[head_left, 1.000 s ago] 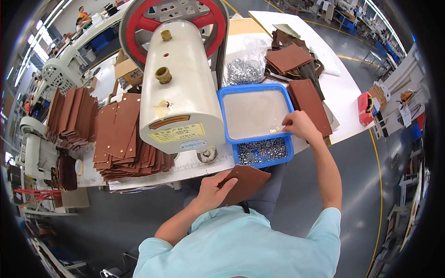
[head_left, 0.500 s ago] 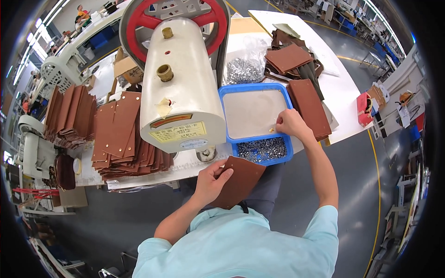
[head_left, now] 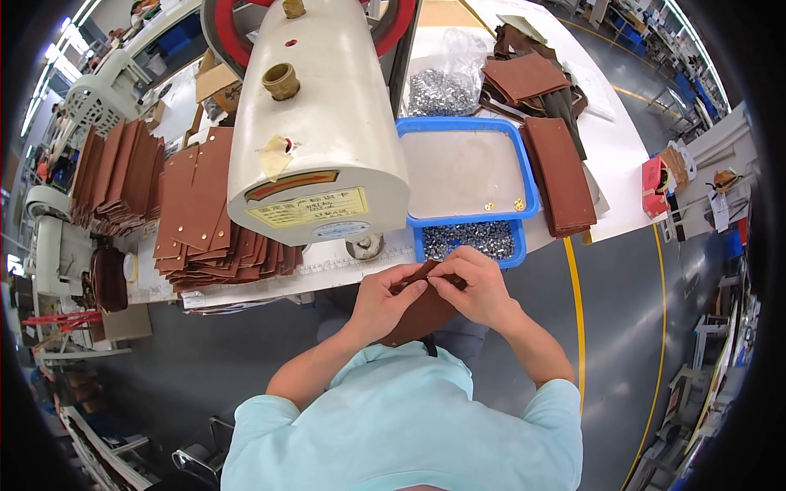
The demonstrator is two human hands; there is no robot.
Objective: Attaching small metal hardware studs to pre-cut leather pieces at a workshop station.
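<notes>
In front of my body, below the table edge, I hold a flat brown leather piece. My left hand grips its upper left part between thumb and fingers. At the same top edge my right hand is closed in a pinch, its fingertips meeting the left thumb. Whatever lies between the right fingertips is too small and covered to name. Just beyond are a blue-rimmed tray with a few small gold-coloured fasteners and a lower blue tray holding many small silver metal parts.
A white press machine with a red wheel stands ahead. Stacked leather pieces with metal studs lie left of it, more leather right of the trays. A plastic bag of silver parts sits behind.
My right hand has come from the gold fasteners in the tray down and left to the leather's top edge. My left hand keeps its hold. The view has shifted slightly.
</notes>
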